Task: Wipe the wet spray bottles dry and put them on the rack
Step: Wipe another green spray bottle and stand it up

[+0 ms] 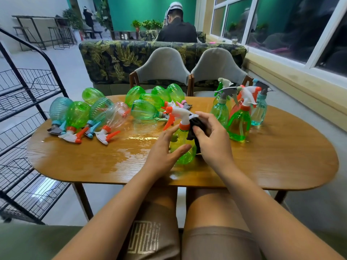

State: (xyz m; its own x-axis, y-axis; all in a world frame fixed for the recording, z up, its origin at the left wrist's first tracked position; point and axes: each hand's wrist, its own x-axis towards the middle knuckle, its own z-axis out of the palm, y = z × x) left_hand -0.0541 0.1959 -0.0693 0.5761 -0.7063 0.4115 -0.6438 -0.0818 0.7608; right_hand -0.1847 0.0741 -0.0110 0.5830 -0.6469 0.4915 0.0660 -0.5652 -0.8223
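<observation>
Head view: a green bottle (pixel 180 153) stands upright near the middle of the counter (pixel 262 164), just beside a shining puddle (pixel 142 138). The right hand (pixel 212 141) has its grip closed on a dark cloth (pixel 196 127), pressed to the bottle's neck under the white trigger head. The left hand (pixel 163 152) has a loose grip, fingers straight and resting on the bottle's side to steady it.

The step in hand looks like the wipe. To do it well, the left should take a firmer hold and turn the bottle while the cloth works down from neck to base, underside included. The dried bottle should stay out of the puddle and go straight to the wire rack (pixel 32 91) on the left. More bottles lie at left (pixel 77 113) and stand at right (pixel 238 124).
</observation>
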